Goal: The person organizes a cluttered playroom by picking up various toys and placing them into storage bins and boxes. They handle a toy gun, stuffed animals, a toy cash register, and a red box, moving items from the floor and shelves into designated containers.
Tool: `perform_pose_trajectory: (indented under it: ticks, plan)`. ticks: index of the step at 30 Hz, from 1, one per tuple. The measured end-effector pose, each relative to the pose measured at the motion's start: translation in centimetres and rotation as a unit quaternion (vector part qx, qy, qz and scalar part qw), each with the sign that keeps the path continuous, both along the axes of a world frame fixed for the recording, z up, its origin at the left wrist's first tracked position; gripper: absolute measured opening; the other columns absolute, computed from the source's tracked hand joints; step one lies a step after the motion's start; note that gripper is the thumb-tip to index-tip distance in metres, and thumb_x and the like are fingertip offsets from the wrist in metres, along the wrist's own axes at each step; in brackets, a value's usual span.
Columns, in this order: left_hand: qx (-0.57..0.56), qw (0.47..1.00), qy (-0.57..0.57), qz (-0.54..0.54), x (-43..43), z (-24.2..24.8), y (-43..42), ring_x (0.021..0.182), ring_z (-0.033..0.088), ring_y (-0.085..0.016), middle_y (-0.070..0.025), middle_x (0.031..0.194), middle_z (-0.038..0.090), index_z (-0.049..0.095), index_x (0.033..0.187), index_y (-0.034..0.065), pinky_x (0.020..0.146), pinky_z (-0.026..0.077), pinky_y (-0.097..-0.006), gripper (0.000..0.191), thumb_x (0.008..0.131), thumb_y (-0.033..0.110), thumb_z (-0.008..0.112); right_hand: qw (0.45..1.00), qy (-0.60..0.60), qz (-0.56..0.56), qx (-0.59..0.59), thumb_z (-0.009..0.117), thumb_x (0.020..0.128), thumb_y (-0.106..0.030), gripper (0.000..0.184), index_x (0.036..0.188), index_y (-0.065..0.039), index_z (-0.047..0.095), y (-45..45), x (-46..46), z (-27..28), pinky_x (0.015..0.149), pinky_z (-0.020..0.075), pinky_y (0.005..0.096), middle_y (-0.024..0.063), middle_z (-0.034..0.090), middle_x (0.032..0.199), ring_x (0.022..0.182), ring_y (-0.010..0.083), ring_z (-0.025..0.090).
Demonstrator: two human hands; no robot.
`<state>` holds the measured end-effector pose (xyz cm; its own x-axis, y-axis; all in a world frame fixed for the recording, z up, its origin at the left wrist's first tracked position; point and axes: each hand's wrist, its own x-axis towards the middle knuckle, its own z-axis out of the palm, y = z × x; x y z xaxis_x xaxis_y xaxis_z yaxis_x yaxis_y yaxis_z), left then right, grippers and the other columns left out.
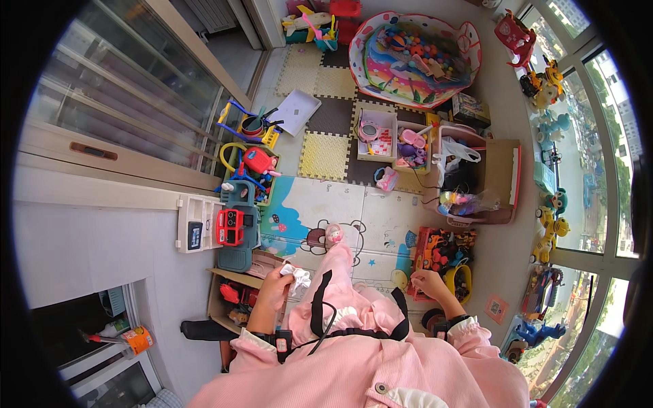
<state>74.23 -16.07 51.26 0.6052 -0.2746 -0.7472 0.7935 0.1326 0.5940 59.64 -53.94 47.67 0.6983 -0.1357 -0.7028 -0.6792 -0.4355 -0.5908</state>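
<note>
My left hand (275, 286) is closed around a crumpled white tissue or cloth (297, 278), which sticks out to the right of the fingers. My right hand (427, 283) is beside the red crate of toy vehicles (437, 255), its fingers curled; whether it holds something small cannot be told. Between the hands are my legs in pink trousers (343, 265), one foot in a pink slipper (334, 233) forward on the play mat (326, 196). Below my left hand an open cardboard box (240, 278) holds red toys.
Toy kitchen parts (239, 224) and a green toy bin (274, 191) line the left. Ahead are boxes of pink toys (377, 115), a large pink bin (435, 176), a white tray (301, 113) and a ball pit (367, 76). Toys line the windowsill on the right.
</note>
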Motion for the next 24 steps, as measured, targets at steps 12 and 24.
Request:
perform_pose_trajectory:
  ticks: [12,24]
  plan:
    - [0.013,0.999,0.021,-0.047,9.1,-1.2,-2.2,0.070,0.058,-0.014,-0.0084,0.084,0.060,0.055,0.092,-0.0015,0.059,0.045,-0.0222,0.020,0.075,-0.005,0.045,0.999,0.008,-0.036,-0.002,0.055,0.073,-0.015,0.020,0.083,0.001,0.061,-5.3,10.3,-3.3,0.061,0.0476,0.0296,0.0133,0.062,0.072,0.061,0.0238,0.061]
    - [0.109,0.989,0.090,0.043,15.3,-0.9,-8.5,0.075,0.058,-0.016,-0.0079,0.082,0.058,0.053,0.093,-0.0030,0.067,0.046,-0.0246,0.025,0.072,-0.007,0.040,0.996,0.086,-0.011,-0.001,0.052,0.073,-0.015,0.022,0.074,0.005,0.061,-13.9,26.6,-16.7,0.053,0.0494,0.0288,0.0123,0.060,0.062,0.053,0.0195,0.061]
